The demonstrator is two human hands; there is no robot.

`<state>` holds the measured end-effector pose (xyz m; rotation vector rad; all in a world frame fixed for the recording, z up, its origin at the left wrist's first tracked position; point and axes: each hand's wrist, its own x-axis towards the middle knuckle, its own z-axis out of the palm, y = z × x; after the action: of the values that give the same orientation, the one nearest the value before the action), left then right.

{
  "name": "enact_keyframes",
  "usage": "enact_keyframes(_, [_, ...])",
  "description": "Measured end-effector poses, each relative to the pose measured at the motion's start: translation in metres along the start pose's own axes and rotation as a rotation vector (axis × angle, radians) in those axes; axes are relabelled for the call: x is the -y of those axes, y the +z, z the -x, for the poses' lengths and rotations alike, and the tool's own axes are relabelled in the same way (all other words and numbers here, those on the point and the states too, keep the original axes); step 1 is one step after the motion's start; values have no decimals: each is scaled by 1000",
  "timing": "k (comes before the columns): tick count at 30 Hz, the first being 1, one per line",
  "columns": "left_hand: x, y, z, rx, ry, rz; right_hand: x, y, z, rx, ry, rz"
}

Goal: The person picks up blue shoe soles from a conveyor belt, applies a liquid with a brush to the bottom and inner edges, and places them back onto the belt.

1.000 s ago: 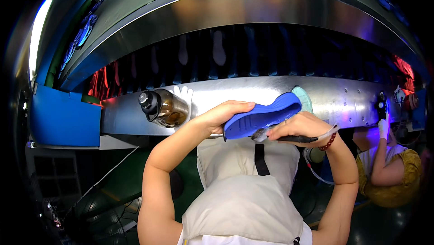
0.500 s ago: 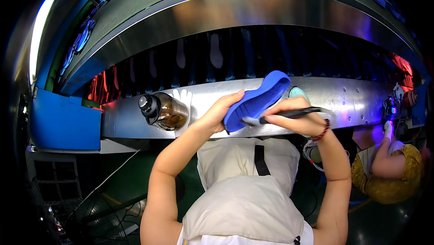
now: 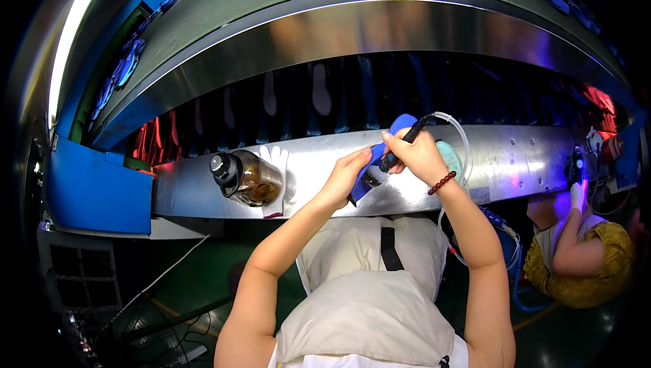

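My left hand [image 3: 347, 177] grips the edge of a blue shoe sole [image 3: 401, 122], which now stands tilted on its side over the metal ledge. Closed in my right hand [image 3: 422, 156] is a black-handled brush [image 3: 411, 134], its lower end against or close to the sole's inner face. From the brush's upper end a clear tube [image 3: 461, 130] curves away to the right. Part of the sole is hidden behind my fingers. A pale teal round thing [image 3: 450, 156] lies beside my right wrist, partly covered.
On the metal ledge [image 3: 312, 158] at left stand a brown-tinted bottle [image 3: 254, 178] with a black lid and a white glove [image 3: 277, 156]. Dark slots holding soles run behind it. Above passes a green conveyor belt [image 3: 305, 12]. Another person's arm [image 3: 576, 232] is at far right.
The sole has turned from showing its open inner face to standing edge-on. My right hand has raised the brush from nearly level to steep, and its tube has come into sight.
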<state>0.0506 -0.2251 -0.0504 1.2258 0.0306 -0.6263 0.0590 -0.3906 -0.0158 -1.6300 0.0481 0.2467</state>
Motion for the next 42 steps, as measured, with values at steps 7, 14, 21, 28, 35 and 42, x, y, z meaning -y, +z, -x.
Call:
enact_keyframes(7, [3, -9, 0, -75, -36, 39, -17, -6, -16, -168, -42, 12])
enact_keyframes(14, [10, -15, -2, -90, -141, 373, -36, -13, -18, -414, -116, -121])
enact_keyframes(21, [15, -22, -9, -88, -138, 546, -50, 7, 16, -113, -154, -84])
enact_keyframes(28, [-15, -54, 28, 179, 67, 561, -39, -42, 47, -44, -199, -1053])
enact_keyframes(35, [-137, -41, 88, 68, 604, 215, -65, -88, 62, -344, -117, -1013])
enact_keyframes(42, [-287, -156, 18, 156, 934, 1175, -73, -82, 59, -219, -121, -952])
